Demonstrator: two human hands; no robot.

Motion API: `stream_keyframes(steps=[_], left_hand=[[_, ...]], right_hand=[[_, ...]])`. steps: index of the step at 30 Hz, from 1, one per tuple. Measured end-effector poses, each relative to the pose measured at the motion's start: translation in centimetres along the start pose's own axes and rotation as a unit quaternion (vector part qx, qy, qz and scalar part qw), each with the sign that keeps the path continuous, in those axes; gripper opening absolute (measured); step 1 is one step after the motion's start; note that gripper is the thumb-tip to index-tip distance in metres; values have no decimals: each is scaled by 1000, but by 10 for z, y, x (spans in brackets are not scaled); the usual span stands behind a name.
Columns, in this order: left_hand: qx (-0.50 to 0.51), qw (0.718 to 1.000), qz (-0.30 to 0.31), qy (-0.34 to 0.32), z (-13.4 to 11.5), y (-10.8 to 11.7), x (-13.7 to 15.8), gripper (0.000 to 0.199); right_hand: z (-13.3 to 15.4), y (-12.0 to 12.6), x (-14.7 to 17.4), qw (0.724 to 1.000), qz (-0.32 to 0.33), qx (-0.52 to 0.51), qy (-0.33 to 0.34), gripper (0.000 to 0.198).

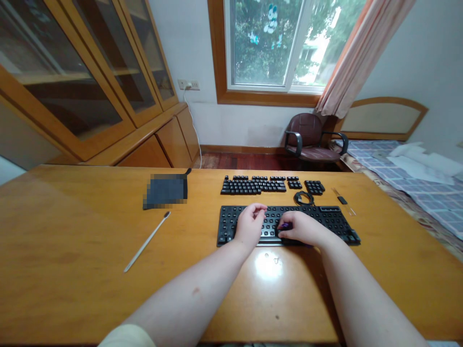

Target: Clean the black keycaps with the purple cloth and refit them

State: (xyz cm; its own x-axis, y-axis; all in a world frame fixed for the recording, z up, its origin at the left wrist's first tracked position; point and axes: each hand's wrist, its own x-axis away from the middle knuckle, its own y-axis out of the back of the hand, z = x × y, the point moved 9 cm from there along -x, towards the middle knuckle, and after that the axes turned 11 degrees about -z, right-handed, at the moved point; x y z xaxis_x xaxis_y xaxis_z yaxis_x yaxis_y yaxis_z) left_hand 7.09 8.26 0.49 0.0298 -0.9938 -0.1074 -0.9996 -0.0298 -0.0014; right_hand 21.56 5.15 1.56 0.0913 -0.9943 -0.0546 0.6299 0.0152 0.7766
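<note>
Far left on my feed, I see a light-brown wooden cabinet with glass doors (130, 115) rising behind the glossy yellow-brown wooden desk (72, 250). On the desk's left side, I have a long, thin white rod with a dark tip (146, 243) lying at a slant, its tip at the far end. Just beyond it lies a flat dark-blue item with a small black loop (165, 189); its surface is pixelated, so I cannot tell what it is.

Further right, my left hand (250, 224) is over the left half of the black plastic keyboard base (269, 226), fingers curled with thumb and forefinger close; I cannot tell whether they pinch anything. The base lies flat at the near middle, rows of key sockets bare. Beyond it, black square keycaps (254, 185) sit in keyboard-like groups. My right hand (302, 227) is bent low over the base's middle, thumb and fingers pinching a small purple object (286, 225), mostly hidden.

A coiled black cable (304, 198) lies between base and keycaps. Right of it rests a small black piece with thin clear ends (342, 199). Beyond the desk, I see a maroon armchair (306, 132).
</note>
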Motion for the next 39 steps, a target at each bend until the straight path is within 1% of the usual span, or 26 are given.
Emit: stream_keyframes(steps=[5, 9, 13, 20, 31, 35, 39], left_hand=[[4, 1000, 0, -6, 0, 0, -1, 13], [11, 1000, -3, -5, 0, 0, -1, 12], [16, 1000, -2, -1, -1, 0, 0, 12], [18, 1000, 2, -1, -1, -1, 0, 12], [7, 1000, 2, 5, -1, 0, 0, 13], [13, 1000, 0, 3, -2, -1, 0, 12], [12, 1000, -2, 9, -3, -1, 0, 12]], right_hand=[[0, -2, -1, 1000, 14, 18, 2, 11], [3, -2, -1, 1000, 19, 2, 12, 12], [0, 1, -1, 1000, 3, -2, 0, 10], [-4, -3, -1, 999, 33, -3, -12, 13], [-7, -4, 0, 999, 35, 7, -22, 15], [-4, -5, 0, 999, 38, 22, -18, 15], [1, -7, 0, 998, 47, 40, 0, 16]])
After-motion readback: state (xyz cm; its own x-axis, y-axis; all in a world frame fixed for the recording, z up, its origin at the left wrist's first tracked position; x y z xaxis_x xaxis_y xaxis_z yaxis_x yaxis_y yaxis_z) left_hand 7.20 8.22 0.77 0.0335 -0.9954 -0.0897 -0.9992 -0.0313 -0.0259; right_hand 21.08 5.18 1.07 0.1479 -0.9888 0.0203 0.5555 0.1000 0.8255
